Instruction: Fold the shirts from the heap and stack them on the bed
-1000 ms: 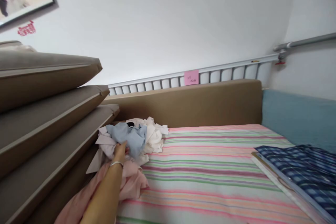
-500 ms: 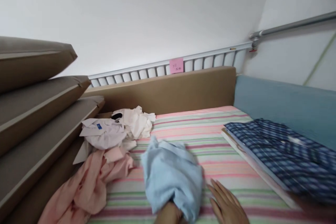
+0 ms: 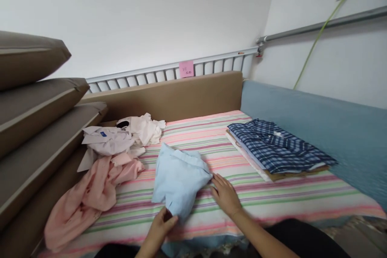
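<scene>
Light-blue garment (image 3: 183, 179) lies bunched on the striped sheet (image 3: 131, 207), between pink garment (image 3: 93, 193) and navy plaid shirt (image 3: 272, 147). Left hand (image 3: 160, 225) at its near edge, thumb and index apart; can't tell if gripping. Right hand (image 3: 225, 195) spread, fingertips at right corner.

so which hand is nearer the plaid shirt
Right. In the picture, the right hand is below and left of the plaid shirt; the left hand is farther left, at the blue garment.

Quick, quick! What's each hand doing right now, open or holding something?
Left hand: fingers at the lower edge of the light blue cloth; can't tell if they're gripping.
Right hand: open, thumb spread, fingers at the cloth's right edge.
</scene>
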The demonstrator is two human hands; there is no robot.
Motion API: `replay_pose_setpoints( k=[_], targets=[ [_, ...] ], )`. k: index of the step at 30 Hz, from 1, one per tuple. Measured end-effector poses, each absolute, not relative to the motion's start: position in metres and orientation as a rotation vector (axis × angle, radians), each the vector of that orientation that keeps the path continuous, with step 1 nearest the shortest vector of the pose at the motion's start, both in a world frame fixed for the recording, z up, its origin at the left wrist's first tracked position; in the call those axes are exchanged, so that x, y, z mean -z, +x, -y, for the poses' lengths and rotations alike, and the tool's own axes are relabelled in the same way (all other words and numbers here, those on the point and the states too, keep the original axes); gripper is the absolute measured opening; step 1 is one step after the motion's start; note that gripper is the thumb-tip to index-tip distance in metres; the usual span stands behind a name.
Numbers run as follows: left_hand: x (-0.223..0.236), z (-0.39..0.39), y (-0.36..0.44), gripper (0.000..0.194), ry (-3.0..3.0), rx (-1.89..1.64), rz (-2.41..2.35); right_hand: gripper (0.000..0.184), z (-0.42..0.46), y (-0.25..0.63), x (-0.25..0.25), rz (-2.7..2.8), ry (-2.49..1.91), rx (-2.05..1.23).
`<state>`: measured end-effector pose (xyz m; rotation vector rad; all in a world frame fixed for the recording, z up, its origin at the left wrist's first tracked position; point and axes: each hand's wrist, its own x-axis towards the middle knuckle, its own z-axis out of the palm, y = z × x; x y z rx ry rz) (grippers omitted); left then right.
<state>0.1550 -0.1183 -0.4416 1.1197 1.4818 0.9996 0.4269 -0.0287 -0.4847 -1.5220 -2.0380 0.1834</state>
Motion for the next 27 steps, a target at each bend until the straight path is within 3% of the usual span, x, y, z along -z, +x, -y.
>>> replay_pose_setpoints(
  k=[7,12,19,22,25,27],
  targets=[
    [0.447,0.097,0.149,0.055,0.799,-1.098,-1.575,0.047,-0.021,0.412,0.452,1.395,-1.525,-0.897],
    [0.45,0.105,0.142,0.062,1.078,-1.402,-1.785,0.014,-0.023,0.379,0.429,1.607,-1.498,-0.924],
    [0.398,0.102,0.142,0.038,1.606,-1.369,-1.841,0.027,0.069,0.309,0.437,2.17,-1.206,-0.731],
    [0.367,0.063,0.169,0.042,2.02,-1.136,-1.826,0.032,0.081,0.304,0.434,2.306,-1.241,-0.62],
    [0.352,0.027,0.194,0.056,2.288,-0.544,-1.764,0.032,0.08,0.312,0.429,2.332,-1.234,-0.652],
    [0.354,0.019,0.2,0.045,2.286,-0.317,-1.775,0.031,0.081,0.322,0.43,2.318,-1.204,-0.709]
  ],
)
